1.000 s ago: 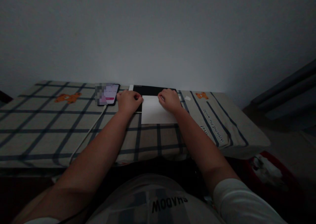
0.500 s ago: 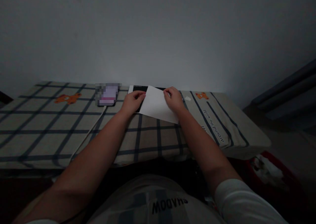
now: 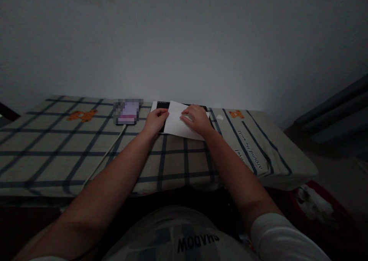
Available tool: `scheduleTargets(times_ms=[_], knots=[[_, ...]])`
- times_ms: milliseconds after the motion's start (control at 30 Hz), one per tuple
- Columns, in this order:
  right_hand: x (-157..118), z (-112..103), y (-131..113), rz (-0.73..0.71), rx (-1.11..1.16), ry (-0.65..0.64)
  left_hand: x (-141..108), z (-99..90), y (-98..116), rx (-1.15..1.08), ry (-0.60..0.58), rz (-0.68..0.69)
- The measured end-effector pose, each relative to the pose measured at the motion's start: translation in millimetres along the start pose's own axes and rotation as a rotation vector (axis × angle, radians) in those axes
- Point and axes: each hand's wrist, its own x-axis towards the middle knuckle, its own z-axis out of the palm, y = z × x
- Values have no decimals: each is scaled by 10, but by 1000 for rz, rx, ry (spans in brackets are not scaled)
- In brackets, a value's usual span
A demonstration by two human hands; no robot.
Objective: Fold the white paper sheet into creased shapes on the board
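A white sheet of paper (image 3: 179,123) lies at a slant over a dark, flat item with a white left edge (image 3: 162,104), near the back of the cloth-covered table. My left hand (image 3: 156,120) pinches the paper's left edge between thumb and fingers. Over the paper's right part rests my right hand (image 3: 197,119), its thumb and fingers apart in a curve, with nothing held between them.
A phone (image 3: 128,113) with a white cable (image 3: 107,151) lies left of my hands. A small white scrap (image 3: 220,117) is to the right. The wall (image 3: 184,42) rises behind the checked tablecloth (image 3: 172,165). A red container (image 3: 322,192) stands low at right.
My right hand has let go of the paper's right edge and moved left over the sheet, its fingers opening. The paper has turned slightly and lies flatter. My left hand keeps its pinch.
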Motion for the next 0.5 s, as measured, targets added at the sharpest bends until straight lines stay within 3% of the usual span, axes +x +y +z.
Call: scheduleTargets(times_ms=[100,267,500], knots=[[-1,69,-100,-119,51,-134,14,-1,2,-53,59,-67],[-4,156,-149,-152,90,-274,19,1,23,-115,55,-116],[-1,157,-119,-41,194,-266,5,0,38,-91,27,-113]])
